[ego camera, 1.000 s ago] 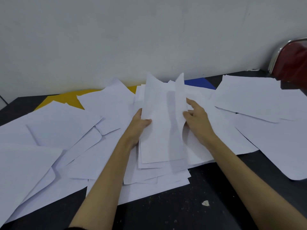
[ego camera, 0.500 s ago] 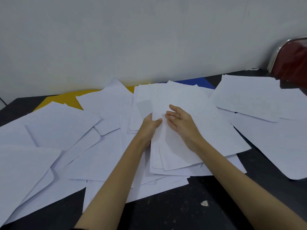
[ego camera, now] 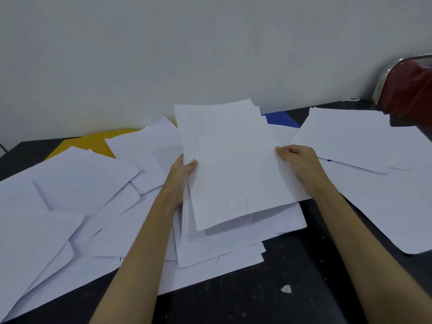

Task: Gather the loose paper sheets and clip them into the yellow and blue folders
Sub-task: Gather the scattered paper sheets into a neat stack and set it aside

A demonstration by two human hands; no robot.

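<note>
Dark worktop (ego camera: 268,300) against white wall. Left hand (ego camera: 181,174) and right hand (ego camera: 298,163) pinch side edges of gathered sheet stack (ego camera: 231,164), mid-worktop. Fingers grasping edges only. Risk: uneven lower sheets slip out. Yellow folder (ego camera: 86,142), blue folder (ego camera: 280,119) half buried at far edge.

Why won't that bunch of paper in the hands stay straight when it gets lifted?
The stack of sheets is probably floppy: it is thin, gripped only at its sides by the left hand and right hand. Its lower edges already fan apart, so sheets may slide loose.
</note>
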